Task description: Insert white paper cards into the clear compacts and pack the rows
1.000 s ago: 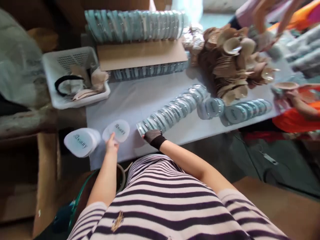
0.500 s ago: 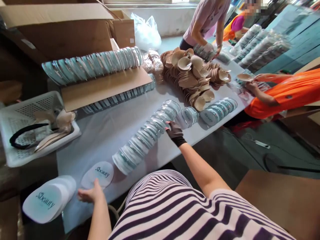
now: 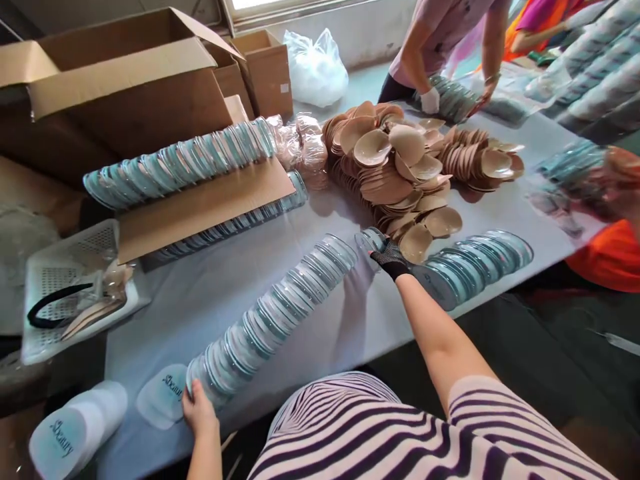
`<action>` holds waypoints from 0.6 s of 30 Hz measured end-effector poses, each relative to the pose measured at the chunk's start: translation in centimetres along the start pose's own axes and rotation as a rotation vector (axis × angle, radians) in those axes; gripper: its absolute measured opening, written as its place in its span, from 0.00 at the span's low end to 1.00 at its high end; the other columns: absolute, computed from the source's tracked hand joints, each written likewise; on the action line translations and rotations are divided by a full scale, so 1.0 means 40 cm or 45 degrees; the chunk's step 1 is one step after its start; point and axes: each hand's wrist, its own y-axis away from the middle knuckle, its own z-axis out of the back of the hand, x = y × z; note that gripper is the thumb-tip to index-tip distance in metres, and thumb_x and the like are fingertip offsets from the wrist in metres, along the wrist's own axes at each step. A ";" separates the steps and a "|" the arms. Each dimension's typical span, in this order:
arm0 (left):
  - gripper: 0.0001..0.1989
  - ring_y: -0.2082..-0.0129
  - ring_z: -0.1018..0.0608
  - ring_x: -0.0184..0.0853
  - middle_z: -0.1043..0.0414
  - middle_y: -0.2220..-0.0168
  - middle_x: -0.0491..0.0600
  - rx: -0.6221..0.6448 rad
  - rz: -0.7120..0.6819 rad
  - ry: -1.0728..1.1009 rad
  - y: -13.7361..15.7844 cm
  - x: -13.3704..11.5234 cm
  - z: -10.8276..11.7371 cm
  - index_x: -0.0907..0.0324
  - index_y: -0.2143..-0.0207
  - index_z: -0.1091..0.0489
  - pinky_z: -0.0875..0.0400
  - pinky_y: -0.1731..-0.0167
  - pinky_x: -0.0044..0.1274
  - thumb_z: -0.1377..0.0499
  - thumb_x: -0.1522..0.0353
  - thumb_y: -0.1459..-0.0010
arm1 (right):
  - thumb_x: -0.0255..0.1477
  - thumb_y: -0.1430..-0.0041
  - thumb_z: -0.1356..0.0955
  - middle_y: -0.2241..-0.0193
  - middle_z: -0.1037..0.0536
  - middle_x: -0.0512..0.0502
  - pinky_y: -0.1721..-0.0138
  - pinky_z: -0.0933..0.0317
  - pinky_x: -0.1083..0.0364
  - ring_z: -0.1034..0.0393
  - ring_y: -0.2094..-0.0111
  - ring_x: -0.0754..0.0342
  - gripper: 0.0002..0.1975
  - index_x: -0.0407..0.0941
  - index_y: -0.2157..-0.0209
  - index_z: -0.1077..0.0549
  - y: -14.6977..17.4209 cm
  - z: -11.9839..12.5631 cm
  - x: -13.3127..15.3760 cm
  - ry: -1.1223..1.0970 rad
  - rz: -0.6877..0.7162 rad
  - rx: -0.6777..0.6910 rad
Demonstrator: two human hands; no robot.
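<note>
A long curving row of nested clear plastic cases lies on the table in front of me. My left hand is bare, its fingers curled against the near end of that row. Beside it are white rounded cards printed "beauty". My right hand, in a dark fingerless glove, grips a short stack of clear cases just past the row's far end. Another row of clear cases sits to the right of that hand. The fingers' far sides are hidden on both hands.
Beige cup-shaped pads are heaped beyond my right hand. More cards lie at the lower left, below a white basket. Cardboard separates two rows of cases. A person works across the table; another is at right.
My left hand has moved right from the cards to the row's near end. My right hand has gone from beside the row to the short stack and taken hold. The view has shifted.
</note>
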 end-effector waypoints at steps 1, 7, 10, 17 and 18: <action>0.21 0.42 0.27 0.56 0.25 0.49 0.61 0.013 0.015 -0.034 0.001 -0.005 0.004 0.56 0.58 0.29 0.31 0.43 0.39 0.46 0.52 0.46 | 0.35 0.47 0.28 0.37 0.37 0.27 0.38 0.45 0.51 0.39 0.38 0.43 0.43 0.36 0.34 0.44 -0.035 -0.001 0.024 -0.037 0.053 0.054; 0.23 0.42 0.26 0.50 0.25 0.48 0.61 0.100 0.151 0.096 -0.031 -0.054 0.000 0.61 0.55 0.27 0.31 0.43 0.34 0.44 0.53 0.44 | 0.44 0.41 0.33 0.43 0.27 0.36 0.42 0.40 0.46 0.31 0.44 0.42 0.34 0.44 0.37 0.36 -0.144 -0.034 0.127 -0.169 0.245 0.490; 0.25 0.39 0.28 0.45 0.28 0.44 0.62 0.164 0.270 0.244 -0.047 -0.087 -0.005 0.64 0.49 0.29 0.33 0.42 0.30 0.43 0.55 0.42 | 0.43 0.40 0.35 0.42 0.28 0.36 0.40 0.43 0.44 0.34 0.42 0.41 0.31 0.44 0.39 0.32 -0.157 -0.043 0.109 -0.170 0.214 0.570; 0.25 0.42 0.25 0.40 0.29 0.42 0.62 0.274 0.378 0.433 -0.069 -0.150 -0.014 0.63 0.41 0.33 0.28 0.46 0.29 0.43 0.61 0.37 | 0.34 0.46 0.35 0.41 0.28 0.39 0.38 0.44 0.48 0.35 0.40 0.43 0.31 0.42 0.40 0.31 -0.133 -0.031 0.052 -0.288 0.205 0.670; 0.24 0.45 0.23 0.40 0.27 0.44 0.61 0.294 0.394 0.454 -0.071 -0.155 -0.011 0.62 0.41 0.33 0.26 0.49 0.29 0.42 0.62 0.37 | 0.32 0.48 0.34 0.42 0.27 0.39 0.40 0.41 0.48 0.33 0.42 0.44 0.32 0.42 0.40 0.31 -0.124 -0.030 0.054 -0.269 0.181 0.680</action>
